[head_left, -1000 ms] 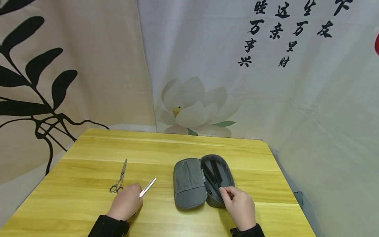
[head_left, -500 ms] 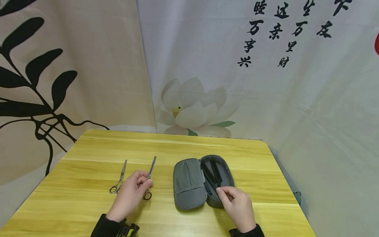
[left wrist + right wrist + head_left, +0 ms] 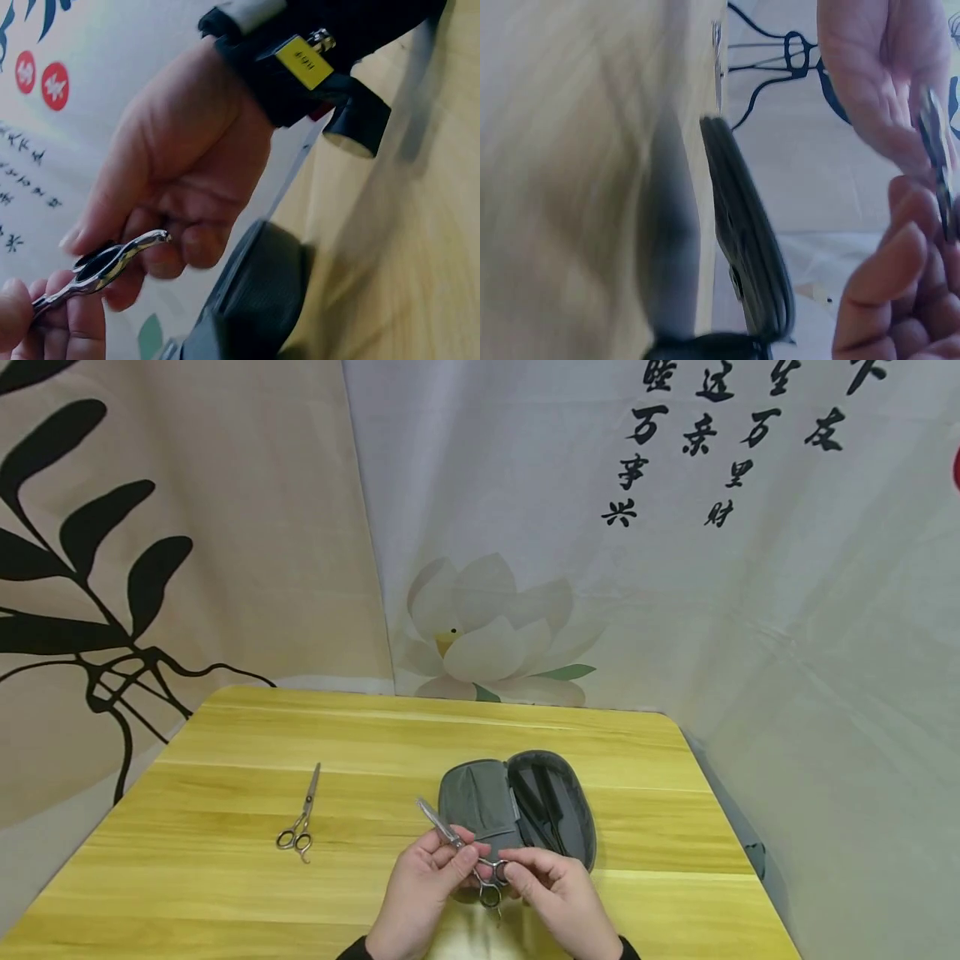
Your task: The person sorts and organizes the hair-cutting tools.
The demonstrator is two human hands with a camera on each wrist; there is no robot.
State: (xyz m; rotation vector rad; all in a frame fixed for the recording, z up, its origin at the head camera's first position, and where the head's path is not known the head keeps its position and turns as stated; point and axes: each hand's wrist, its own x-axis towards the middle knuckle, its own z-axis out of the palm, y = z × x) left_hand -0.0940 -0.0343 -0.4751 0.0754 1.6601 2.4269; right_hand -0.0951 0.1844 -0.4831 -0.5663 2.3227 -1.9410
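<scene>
Above the front of the open grey zip case (image 3: 474, 793), both hands hold one pair of silver scissors (image 3: 435, 818), blades pointing up and left in the head view. My left hand (image 3: 422, 887) pinches them around the pivot between thumb and fingers. At one of the finger rings, my right hand (image 3: 558, 893) grips with thumb and forefinger. The left wrist view shows the curved handle (image 3: 101, 274) between the two hands, its tail end exposed. A second pair of silver scissors (image 3: 308, 806) lies on the table to the left, with its rings toward me.
Inside the case's right half lie long black items (image 3: 551, 797); the left half is a flap with a pocket. The wooden table (image 3: 225, 893) ends at a printed cloth (image 3: 480, 527) hanging behind it.
My left hand has lifted the scissors from the left and brought them right, over the case. My right hand has left the case's inside and taken hold of the scissors' ring.
</scene>
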